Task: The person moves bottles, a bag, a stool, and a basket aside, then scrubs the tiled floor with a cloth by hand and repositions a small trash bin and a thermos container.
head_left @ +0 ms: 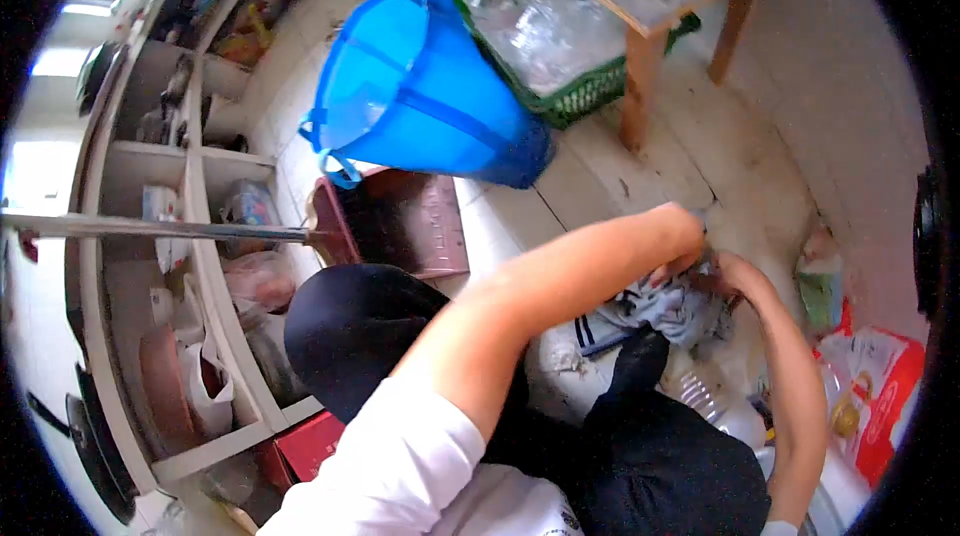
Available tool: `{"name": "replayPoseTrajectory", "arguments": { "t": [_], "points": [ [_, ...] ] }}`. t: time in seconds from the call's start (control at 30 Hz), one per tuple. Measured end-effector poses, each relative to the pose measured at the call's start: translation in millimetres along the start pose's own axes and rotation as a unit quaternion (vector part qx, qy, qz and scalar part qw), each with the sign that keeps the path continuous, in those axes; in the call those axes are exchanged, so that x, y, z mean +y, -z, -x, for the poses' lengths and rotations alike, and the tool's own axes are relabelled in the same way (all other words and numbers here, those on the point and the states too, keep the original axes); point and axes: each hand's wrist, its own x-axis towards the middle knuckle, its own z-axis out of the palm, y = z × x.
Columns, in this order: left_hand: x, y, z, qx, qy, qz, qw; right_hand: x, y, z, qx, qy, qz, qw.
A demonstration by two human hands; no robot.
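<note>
A crumpled grey-white cloth (682,311) with dark patches is bunched on the tiled floor by my dark-clad foot (640,361). Reaching across from the left, my left hand (682,244) is bent down onto the top of the bundle, its fingers curled and partly hidden. My right hand (736,278) comes in from the right, closed at the far side of the same cloth. Between the hands shows a small dark brownish patch that I cannot make out. A flat piece with dark stripes (600,329) lies beside the bundle.
A blue bucket (450,126) leans over a maroon dustpan (440,226) with a metal handle (200,228). Behind stand a green basket (590,101) of clear plastic and a wooden-legged table (640,86). Shelves (190,166) line the left. A red-white bag (885,386) and plastic bottle (725,411) lie right.
</note>
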Motion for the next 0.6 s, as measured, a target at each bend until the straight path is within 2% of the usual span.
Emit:
{"name": "replayPoseTrajectory", "arguments": {
  "t": [0.07,0.1,0.17,0.23,0.27,0.3,0.33,0.37,0.43,0.47,0.5,0.53,0.57,0.6],
  "points": [
    [-3.9,25.8,35.6,-0.033,0.033,-0.002,0.999,-12.2,7.9,-9.9,0.009,0.01,0.019,1.0],
    [0.3,35.7,76.4,-0.064,0.1,0.011,0.993,-20.5,7.8,-16.2,0.007,0.019,0.026,0.999],
    [-21.6,25.3,101.6,-0.134,0.066,0.071,0.986,-44.2,-5.4,-21.0,-0.022,0.042,0.043,0.998],
    [-43.6,17.6,190.5,-0.108,-0.063,0.161,0.979,-64.2,-19.8,-16.4,-0.077,0.062,0.052,0.994],
    [-60.3,8.4,233.1,-0.078,-0.09,0.184,0.976,-73.6,-21.4,-13.4,-0.099,0.071,0.053,0.991],
    [-81.5,-3.4,275.8,0.013,-0.106,0.191,0.976,-82.2,-17.1,-7.5,-0.102,0.094,0.046,0.989],
    [-98.7,-25.1,319.6,0.158,-0.096,0.247,0.951,-90.1,-13.1,-1.1,-0.104,0.117,0.055,0.986],
    [-73.1,-27.1,375.6,0.255,0.129,0.378,0.881,-99.9,-1.7,7.6,-0.069,0.153,0.056,0.984],
    [-123.2,-94.1,416.3,0.485,0.243,0.377,0.75,-121.6,28.2,24.2,0.045,0.236,0.06,0.969],
    [-155.6,-132.2,430.2,0.541,0.317,0.306,0.716,-132.7,43.8,26.8,0.132,0.284,0.046,0.949],
    [-190.2,-177.8,439.0,0.536,0.444,0.205,0.689,-144.9,58.3,24.3,0.211,0.33,0.026,0.92],
    [-199.8,-210.0,440.9,0.493,0.522,0.128,0.684,-159.5,71.7,18.8,0.275,0.391,-0.01,0.878],
    [-215.3,-241.7,431.2,0.477,0.551,0.113,0.676,-174.0,85.1,13.2,0.337,0.449,-0.036,0.827],
    [-224.7,-264.7,422.8,0.458,0.576,0.099,0.67,-196.6,111.6,23.8,0.346,0.475,-0.064,0.807]
  ]
}}
